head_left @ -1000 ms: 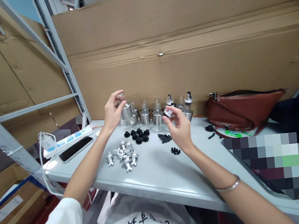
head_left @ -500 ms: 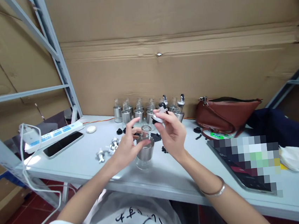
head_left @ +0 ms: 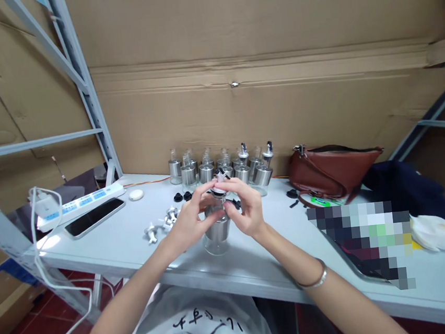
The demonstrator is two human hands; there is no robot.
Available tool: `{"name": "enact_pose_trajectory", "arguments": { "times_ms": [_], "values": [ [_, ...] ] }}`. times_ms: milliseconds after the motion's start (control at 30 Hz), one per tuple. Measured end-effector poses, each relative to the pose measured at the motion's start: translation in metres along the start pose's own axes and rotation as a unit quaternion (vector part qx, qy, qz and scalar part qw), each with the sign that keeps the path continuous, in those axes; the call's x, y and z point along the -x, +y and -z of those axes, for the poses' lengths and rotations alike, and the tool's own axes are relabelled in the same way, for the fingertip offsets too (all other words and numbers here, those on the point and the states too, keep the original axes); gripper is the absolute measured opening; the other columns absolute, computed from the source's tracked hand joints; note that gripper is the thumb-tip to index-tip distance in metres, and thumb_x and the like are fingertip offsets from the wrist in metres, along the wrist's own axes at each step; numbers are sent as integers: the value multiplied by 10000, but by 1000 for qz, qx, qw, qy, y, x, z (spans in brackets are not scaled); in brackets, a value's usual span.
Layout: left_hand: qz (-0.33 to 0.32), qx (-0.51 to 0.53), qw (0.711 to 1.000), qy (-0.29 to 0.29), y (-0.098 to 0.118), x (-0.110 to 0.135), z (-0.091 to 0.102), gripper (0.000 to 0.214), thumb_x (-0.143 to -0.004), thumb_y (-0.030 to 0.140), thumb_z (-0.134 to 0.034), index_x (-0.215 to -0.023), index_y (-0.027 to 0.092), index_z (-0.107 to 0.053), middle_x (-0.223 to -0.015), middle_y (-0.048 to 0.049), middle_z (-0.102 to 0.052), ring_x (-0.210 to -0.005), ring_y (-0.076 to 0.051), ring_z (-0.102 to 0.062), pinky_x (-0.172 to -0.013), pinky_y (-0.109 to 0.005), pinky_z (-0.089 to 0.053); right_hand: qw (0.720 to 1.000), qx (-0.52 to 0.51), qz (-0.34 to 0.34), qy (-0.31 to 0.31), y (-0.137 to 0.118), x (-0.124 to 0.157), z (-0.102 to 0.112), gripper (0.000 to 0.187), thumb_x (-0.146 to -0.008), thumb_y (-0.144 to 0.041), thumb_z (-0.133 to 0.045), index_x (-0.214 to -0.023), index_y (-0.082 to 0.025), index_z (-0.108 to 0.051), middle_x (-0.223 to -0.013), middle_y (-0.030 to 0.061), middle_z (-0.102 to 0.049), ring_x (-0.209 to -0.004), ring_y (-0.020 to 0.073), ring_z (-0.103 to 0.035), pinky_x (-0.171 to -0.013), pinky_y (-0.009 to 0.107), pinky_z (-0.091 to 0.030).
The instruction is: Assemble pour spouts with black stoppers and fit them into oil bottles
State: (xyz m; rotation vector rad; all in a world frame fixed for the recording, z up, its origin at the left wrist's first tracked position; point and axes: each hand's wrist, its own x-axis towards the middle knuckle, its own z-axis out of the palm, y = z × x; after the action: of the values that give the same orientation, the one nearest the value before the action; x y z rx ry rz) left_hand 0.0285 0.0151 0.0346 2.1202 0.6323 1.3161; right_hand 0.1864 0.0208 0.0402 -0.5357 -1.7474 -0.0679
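Note:
A glass bottle with a metal sleeve (head_left: 217, 231) stands upright near the table's front edge. On its mouth sits a pour spout stopper (head_left: 220, 188), pale with a black tip. My left hand (head_left: 194, 211) curls round the bottle's neck and upper part, its fingertips up by the stopper. My right hand (head_left: 246, 204) grips the stopper from the other side with fingers and thumb. Fingers partly hide the joint between stopper and bottle. Loose pale spout pieces (head_left: 151, 232) lie left of my left hand, and small black rings (head_left: 178, 197) lie behind it.
Several similar bottles (head_left: 189, 176) stand at the back, two of them with spouts. A power strip (head_left: 80, 206), a phone (head_left: 94, 217) and a white round object (head_left: 136, 195) lie at left. A brown bag (head_left: 333, 172) and a blurred-out flat object (head_left: 356, 243) are at right.
My right hand has brought the stopper down and left onto the bottle's mouth. My left hand has shifted up slightly, its fingers now at the stopper.

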Motion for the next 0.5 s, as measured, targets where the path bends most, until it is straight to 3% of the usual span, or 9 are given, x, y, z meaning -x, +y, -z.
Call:
{"name": "enact_pose_trajectory", "arguments": {
  "times_ms": [233, 500],
  "values": [
    [13, 28, 999, 10, -3, 3, -1, 282, -835, 240, -594, -1074, 247, -444, -1180, -58, -627, -928, -153, -661, -779, -270, -528, 999, 0, 44, 18, -3, 6, -5, 294, -712, -173, -512, -976, -231, -628, -910, 79, -685, -923, 242, -633, -768, 402, -527],
    [34, 66, 997, 2, 3, 5, -2, 202, -824, 269, -613, -954, 220, -467, -962, -21, -693, -870, -168, -673, -767, -281, -527, 997, -3, 79, 15, -1, 8, -4, 338, -720, -141, -470, -1018, -246, -590, -933, 69, -674, -899, 233, -649, -728, 381, -545]
  ]
}}
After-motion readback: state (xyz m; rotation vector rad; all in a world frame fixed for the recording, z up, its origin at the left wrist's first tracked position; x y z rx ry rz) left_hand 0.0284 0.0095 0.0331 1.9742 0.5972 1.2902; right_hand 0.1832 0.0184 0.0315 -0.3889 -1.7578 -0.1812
